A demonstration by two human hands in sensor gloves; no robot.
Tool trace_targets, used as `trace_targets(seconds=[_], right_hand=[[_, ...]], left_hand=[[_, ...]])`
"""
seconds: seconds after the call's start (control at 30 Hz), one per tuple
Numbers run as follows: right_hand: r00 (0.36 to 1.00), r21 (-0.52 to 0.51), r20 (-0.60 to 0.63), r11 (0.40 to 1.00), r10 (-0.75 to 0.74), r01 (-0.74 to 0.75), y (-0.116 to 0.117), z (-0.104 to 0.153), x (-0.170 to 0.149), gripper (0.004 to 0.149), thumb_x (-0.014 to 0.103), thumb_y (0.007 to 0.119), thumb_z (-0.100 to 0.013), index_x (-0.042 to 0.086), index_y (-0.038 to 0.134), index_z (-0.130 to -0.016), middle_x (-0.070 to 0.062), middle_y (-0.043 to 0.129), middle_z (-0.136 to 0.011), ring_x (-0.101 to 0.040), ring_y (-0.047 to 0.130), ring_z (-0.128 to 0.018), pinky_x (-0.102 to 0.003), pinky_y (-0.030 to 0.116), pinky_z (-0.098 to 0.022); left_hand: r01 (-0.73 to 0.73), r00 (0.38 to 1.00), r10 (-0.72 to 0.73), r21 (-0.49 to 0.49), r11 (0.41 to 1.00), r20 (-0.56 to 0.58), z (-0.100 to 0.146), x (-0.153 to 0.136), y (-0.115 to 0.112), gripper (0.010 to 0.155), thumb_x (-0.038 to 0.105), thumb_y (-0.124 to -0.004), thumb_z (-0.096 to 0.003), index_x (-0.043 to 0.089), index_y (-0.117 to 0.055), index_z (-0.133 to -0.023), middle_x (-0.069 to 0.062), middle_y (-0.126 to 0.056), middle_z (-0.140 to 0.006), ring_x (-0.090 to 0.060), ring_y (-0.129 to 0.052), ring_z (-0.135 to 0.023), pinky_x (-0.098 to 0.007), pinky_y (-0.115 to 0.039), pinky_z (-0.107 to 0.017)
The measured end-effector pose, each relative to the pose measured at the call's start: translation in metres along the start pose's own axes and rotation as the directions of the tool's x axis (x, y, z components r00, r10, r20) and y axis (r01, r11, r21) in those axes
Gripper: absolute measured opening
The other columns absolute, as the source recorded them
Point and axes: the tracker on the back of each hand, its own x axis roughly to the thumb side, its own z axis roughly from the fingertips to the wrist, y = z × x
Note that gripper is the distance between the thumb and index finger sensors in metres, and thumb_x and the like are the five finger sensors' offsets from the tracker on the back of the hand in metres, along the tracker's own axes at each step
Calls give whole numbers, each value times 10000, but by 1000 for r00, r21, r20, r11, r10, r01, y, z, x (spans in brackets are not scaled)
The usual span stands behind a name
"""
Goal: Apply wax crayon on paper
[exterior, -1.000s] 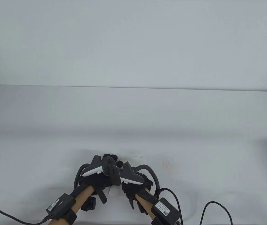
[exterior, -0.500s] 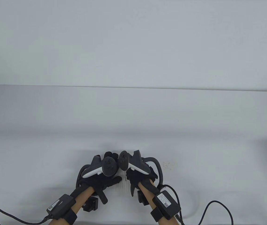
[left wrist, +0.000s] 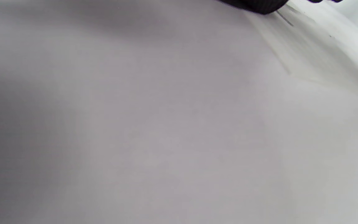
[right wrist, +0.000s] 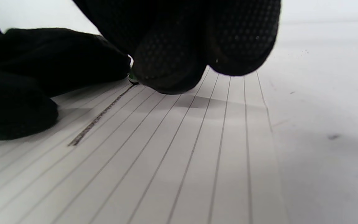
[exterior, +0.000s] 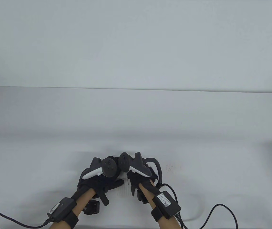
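Plainly, I had my right hand [exterior: 142,177] bunched low over the paper [right wrist: 179,149], its grip closed to a tight pinch on a stub of crayon [right wrist: 132,77], of which only a small greenish tip showed between the gloved fingertips [right wrist: 166,71]. That tip sat at the far end of a dark stroke [right wrist: 101,116] running along one of the ruled lines, so I judged the coloring already begun and the pinch kept that short to put weight on the tip. My left hand [exterior: 100,183] lay on the near left part of the sheet, just beside the right one, most likely to stop the paper sliding under the crayon; whether its fingers were flat or curled I could not tell. The table view gave me only the two hands huddled near the front edge of the white table [exterior: 197,119], with a sliver of lined paper showing between the wrists and no crayon visible at all. The right wrist view alone showed the tip, the stroke and the ruling. The left wrist view was mostly blurred, with a dark fingertip and the paper's edge at its top right.
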Motion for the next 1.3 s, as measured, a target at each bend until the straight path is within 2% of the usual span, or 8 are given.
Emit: trace_targets(seconds=[0.33,0.63,0.97,1.2,1.3], right_hand=[[985,-29,14,985,173,-172,0,1,14,392,238,749,-520,161,783,-904,-119,903,-776,-122,943,-452,-337,835,-377],[968,-19,-36,968,250,-251,0,7,-4,389,241,744,-522,167,783,-901,-116,903,-775,-120,943,-452,-336,836,-376],[969,-14,-116,975,219,-222,2,16,-39,387,241,742,-522,167,783,-900,-114,903,-773,-120,942,-451,-336,837,-374],[979,-24,-120,985,164,-168,5,19,-46,389,236,724,-527,164,758,-908,-114,885,-785,-114,932,-472,-334,834,-389],[983,-24,-113,989,145,-148,6,20,-48,391,231,716,-528,162,748,-911,-114,876,-792,-117,927,-484,-336,830,-398]], left_hand=[[13,1000,-13,1,1000,-6,0,0,1,757,586,-473,-586,422,83,-1072,175,212,-1131,-148,253,-1070,-527,184,-719],[18,1000,-18,3,1000,-9,0,1,1,755,587,-468,-588,421,88,-1071,171,213,-1131,-146,251,-1070,-529,180,-720],[16,1000,-16,1,1000,-9,0,1,1,755,585,-468,-588,419,89,-1070,169,214,-1130,-153,254,-1067,-530,181,-717],[15,1000,-15,-2,1000,-5,1,2,2,753,572,-479,-599,408,76,-1081,154,202,-1139,-163,245,-1071,-524,207,-687],[73,997,-75,73,995,33,5,16,5,784,586,-504,-590,374,38,-1116,128,197,-1154,-171,279,-1049,-505,232,-663]])
